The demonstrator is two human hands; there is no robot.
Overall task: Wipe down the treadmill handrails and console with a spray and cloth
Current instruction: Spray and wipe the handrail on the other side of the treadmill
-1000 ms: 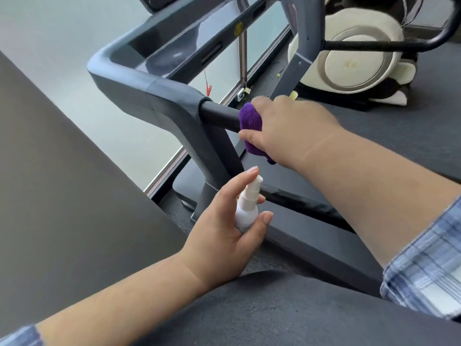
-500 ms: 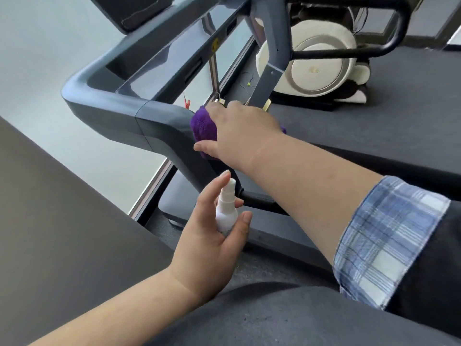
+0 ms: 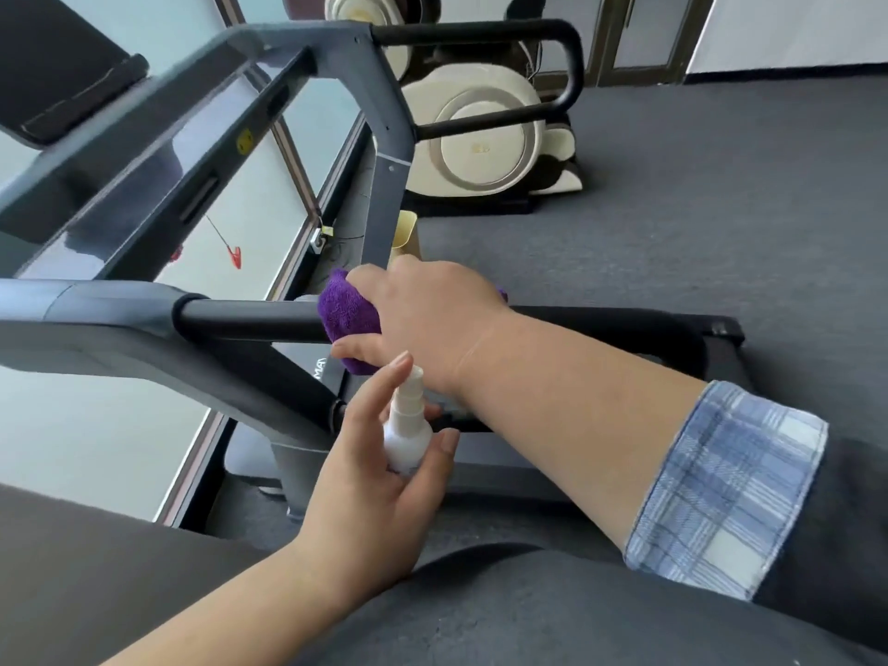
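Item: purple microfibre cloth [image 3: 347,315], wrapped over the near black handrail [image 3: 250,321], clamped there by the right hand [image 3: 423,315].
Handrail axis: left–right across view.
Spray bottle [image 3: 406,425]: upright, nozzle apparently aimed away, gripped by the left hand [image 3: 370,487].
Method: keep the cloth encircling the rail; stroke lengthwise, full length.

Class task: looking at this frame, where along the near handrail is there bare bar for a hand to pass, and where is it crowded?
Free: the black handrail between its grey end collar and the purple cloth. Crowded: where the right hand wraps the cloth, with the left hand holding the spray bottle just below.
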